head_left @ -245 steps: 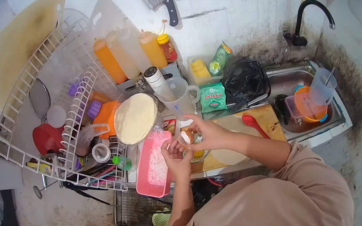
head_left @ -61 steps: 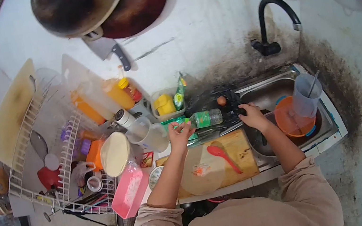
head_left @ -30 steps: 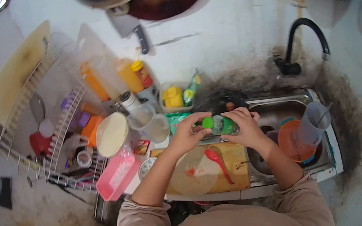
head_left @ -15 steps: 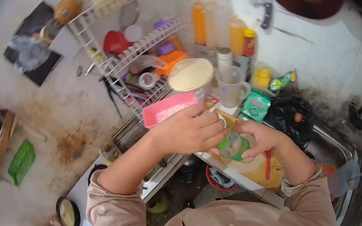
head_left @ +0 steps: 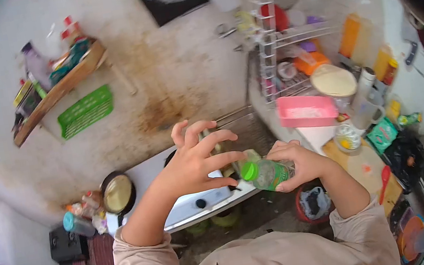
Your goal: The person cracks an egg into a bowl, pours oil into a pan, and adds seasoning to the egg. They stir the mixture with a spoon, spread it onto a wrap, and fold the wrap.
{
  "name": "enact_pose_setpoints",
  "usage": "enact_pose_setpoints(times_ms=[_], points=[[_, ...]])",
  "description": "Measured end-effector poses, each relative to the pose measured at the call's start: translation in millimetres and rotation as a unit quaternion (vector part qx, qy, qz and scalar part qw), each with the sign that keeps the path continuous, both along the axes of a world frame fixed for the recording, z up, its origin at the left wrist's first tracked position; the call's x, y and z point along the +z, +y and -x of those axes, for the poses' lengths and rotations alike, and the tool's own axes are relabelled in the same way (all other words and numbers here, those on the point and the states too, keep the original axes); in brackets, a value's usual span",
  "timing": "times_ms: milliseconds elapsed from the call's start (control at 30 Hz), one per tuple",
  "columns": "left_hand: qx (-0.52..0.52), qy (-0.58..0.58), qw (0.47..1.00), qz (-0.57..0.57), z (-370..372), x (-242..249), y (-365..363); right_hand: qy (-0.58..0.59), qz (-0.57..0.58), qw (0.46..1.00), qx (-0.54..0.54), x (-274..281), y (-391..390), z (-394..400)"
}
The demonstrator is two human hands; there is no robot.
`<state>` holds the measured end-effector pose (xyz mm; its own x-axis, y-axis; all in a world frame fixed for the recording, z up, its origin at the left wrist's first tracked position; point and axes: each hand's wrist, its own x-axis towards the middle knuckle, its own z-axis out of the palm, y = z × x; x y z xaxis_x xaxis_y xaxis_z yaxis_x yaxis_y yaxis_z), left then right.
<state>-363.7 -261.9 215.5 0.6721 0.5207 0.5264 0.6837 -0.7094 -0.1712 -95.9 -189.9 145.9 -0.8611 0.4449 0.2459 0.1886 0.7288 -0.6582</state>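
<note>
Grips a small, clear plastic bottle with a green band and a bright green screw cap in the right hand, with fingers over the upper side and thumb beneath. Holds the bottle tilted in front of the body, in view between a white stove and a brown wooden cutting board, with the cap toward the left hand. Holds the left hand released, with spread fingers and thumb apart, just beside the cap. Cannot tell from this angle about contact between forefinger and cap.

Wears a beige shirt with a dark, bow-like print. Has a round black frying pan with pale yellow contents toward the left end of the stove. Faces a stained whitish wall with a brown wooden shelf and, just below, a green plastic basket.

Has to the right a pink rectangular tray with white powdery residue, near a white wire dish rack. Has also a red plastic spoon on the cutting board, near a black plastic bag.
</note>
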Motion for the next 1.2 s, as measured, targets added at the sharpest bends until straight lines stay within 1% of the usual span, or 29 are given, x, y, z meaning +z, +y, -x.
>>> enact_pose_setpoints(times_ms=[67, 100, 200, 333, 467, 500, 567, 633, 733, 800, 867, 967, 1067, 1100, 1167, 1200], points=[[0.031, -0.016, 0.999, -0.008, 42, -11, -23, -0.007, 0.014, 0.999, 0.050, -8, 0, 49], [0.046, -0.015, 0.999, -0.022, 60, -16, -34, -0.028, 0.052, 0.995, 0.075, -5, -3, 72], [0.072, -0.003, 0.996, -0.055, 103, -24, -61, -0.019, 0.084, 0.985, 0.151, -24, -9, 131], [0.056, 0.043, 0.995, -0.070, 140, -26, -91, 0.020, 0.124, 0.962, 0.241, -32, -22, 181], [0.035, 0.096, 0.987, -0.124, 153, -33, -109, -0.020, 0.148, 0.939, 0.309, -30, -31, 208], [0.047, 0.125, 0.980, -0.149, 150, -33, -115, -0.020, 0.149, 0.933, 0.328, -32, -31, 213], [0.043, 0.191, 0.946, -0.259, 154, -40, -115, -0.025, 0.157, 0.920, 0.359, -35, -30, 220], [0.038, 0.204, 0.925, -0.319, 153, -43, -115, -0.031, 0.170, 0.908, 0.381, -38, -28, 225], [0.035, 0.175, 0.917, -0.356, 148, -54, -106, -0.022, 0.169, 0.896, 0.411, -38, -21, 229], [0.041, 0.228, 0.901, -0.368, 146, -48, -104, -0.014, 0.163, 0.892, 0.421, -40, -15, 229], [0.044, 0.251, 0.899, -0.357, 145, -43, -99, -0.001, 0.155, 0.889, 0.431, -43, -7, 230], [0.045, 0.230, 0.918, -0.320, 140, -45, -90, 0.024, 0.135, 0.889, 0.437, -50, 8, 231], [0.075, 0.196, 0.947, -0.242, 142, -59, -77, 0.061, 0.116, 0.903, 0.409, -61, 23, 233], [0.115, 0.187, 0.952, -0.216, 143, -59, -74, 0.051, 0.121, 0.918, 0.375, -58, 27, 230], [0.194, 0.168, 0.953, -0.161, 146, -60, -68, 0.088, 0.077, 0.948, 0.295, -61, 35, 231], [0.239, 0.140, 0.950, -0.144, 146, -63, -64, 0.107, 0.055, 0.960, 0.253, -62, 37, 232]])
